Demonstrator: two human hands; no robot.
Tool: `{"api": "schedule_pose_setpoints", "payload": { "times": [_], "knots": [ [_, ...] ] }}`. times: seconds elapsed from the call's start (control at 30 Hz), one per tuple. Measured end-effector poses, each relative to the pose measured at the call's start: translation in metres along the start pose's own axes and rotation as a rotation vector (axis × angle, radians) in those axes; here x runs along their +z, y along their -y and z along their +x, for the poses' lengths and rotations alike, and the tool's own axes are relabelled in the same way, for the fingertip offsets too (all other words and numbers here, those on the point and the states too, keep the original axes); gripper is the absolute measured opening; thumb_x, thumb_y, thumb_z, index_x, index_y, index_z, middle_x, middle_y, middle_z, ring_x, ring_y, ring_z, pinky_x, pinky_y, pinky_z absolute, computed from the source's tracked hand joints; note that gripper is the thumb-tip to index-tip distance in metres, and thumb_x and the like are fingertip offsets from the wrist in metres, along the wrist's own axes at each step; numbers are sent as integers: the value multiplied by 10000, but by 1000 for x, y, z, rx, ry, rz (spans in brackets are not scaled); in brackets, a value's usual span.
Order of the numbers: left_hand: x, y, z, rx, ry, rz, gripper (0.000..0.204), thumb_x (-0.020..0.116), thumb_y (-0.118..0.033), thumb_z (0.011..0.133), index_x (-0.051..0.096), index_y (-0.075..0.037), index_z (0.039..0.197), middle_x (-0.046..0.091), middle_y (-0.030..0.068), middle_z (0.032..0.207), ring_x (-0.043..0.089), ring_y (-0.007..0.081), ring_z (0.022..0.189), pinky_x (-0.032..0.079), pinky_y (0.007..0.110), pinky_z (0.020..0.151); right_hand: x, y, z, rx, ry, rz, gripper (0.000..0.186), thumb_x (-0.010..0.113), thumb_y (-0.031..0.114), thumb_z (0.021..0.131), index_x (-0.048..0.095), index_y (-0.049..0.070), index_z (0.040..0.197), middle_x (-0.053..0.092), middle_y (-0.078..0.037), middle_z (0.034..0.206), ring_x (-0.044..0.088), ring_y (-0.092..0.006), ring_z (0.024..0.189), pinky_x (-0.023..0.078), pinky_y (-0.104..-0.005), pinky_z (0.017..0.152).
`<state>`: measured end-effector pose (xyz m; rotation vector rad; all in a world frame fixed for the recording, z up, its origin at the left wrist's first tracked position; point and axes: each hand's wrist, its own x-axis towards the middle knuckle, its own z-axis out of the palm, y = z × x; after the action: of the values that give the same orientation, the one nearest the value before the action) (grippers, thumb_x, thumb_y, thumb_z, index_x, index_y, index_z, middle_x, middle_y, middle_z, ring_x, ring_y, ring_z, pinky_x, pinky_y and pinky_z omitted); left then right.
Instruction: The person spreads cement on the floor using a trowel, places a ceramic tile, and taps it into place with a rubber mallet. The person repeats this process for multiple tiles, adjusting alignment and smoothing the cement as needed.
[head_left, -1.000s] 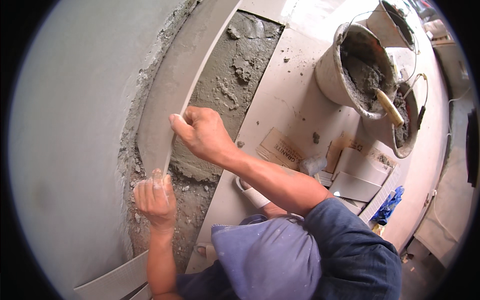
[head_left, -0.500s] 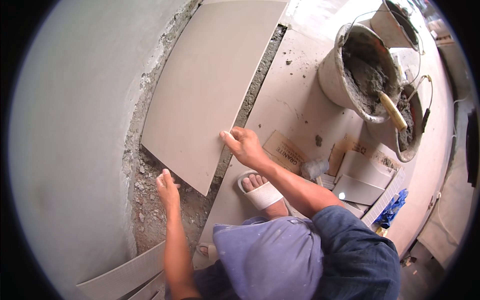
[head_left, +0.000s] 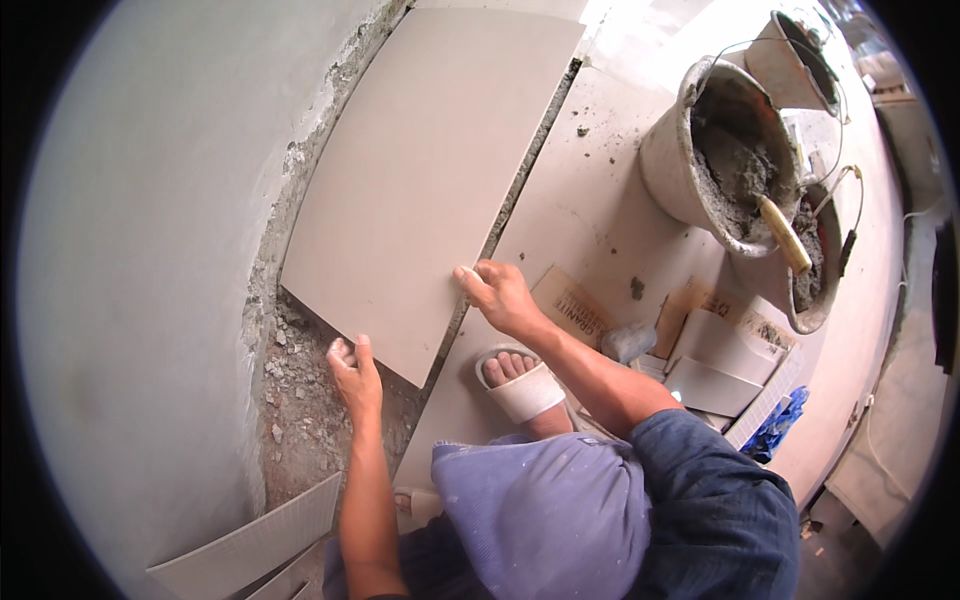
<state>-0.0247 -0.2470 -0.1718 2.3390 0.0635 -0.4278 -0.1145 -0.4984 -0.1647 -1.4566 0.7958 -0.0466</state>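
Observation:
A large beige floor tile lies along the wall over a rough strip of mortar and rubble. My right hand grips its right edge near the front corner, thumb on top and fingers curled round the side. My left hand holds the near edge, its thumb and fingertips at the rim; the fingers' undersides are hidden. A narrow dark gap runs between this tile and the laid tiles to its right.
A bucket of grey mortar with a wooden-handled trowel stands at right, more buckets beside it. Tile offcuts, cardboard and a blue plastic bag lie nearer. The grey wall borders the left; cut tile strips lean there.
The tile has shifted slightly right, narrowing the gap along its right side. My right hand moved right with it; my left hand moved up and right onto the near edge.

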Motion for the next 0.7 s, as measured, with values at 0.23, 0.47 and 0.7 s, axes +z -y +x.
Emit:
{"api": "schedule_pose_setpoints", "payload": {
  "times": [0.23,0.47,0.7],
  "knots": [
    [17,0,4,-290,244,-42,624,645,-457,900,487,73,1189,646,138,914,645,171,647,474,281,545,-13,-35,9,150,7,8,435,593,384,936,559,16,707,510,-10,589,461,-100,569,395,-309,527],
    [29,5,13,-439,292,-182,487,665,-450,891,534,-8,1047,608,51,759,566,100,491,335,217,388,-15,-60,22,283,46,-20,450,575,410,931,581,13,719,544,-29,583,497,-110,559,411,-298,527],
    [33,18,25,-533,270,-296,421,703,-414,873,525,-33,881,546,27,627,426,76,390,274,211,345,-15,-61,24,318,75,36,429,552,388,950,567,23,726,550,-36,581,501,-120,483,431,-299,489]
  ]
}}
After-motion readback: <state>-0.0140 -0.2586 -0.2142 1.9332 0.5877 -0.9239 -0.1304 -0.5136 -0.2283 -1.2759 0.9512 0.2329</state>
